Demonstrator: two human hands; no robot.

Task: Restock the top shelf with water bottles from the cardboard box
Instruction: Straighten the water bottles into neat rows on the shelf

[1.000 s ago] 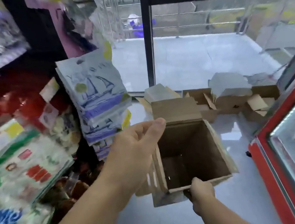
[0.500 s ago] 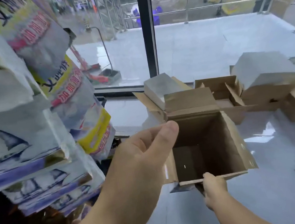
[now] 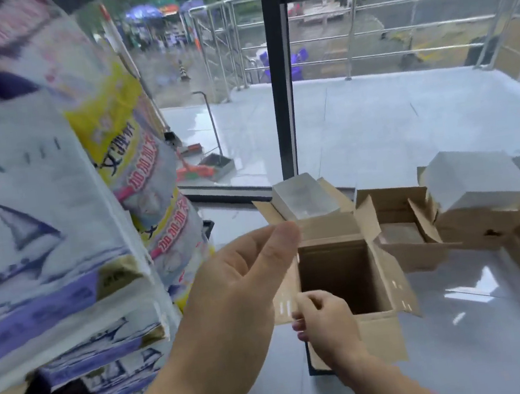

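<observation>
Hands at an open brown cardboard box [image 3: 343,271] on the glossy grey tiled floor [image 3: 465,335].
Right hand [image 3: 327,319] pinches the box's near-left rim; left hand [image 3: 231,295] hovers relaxed and empty beside it. The box's inside looks bare.
</observation>
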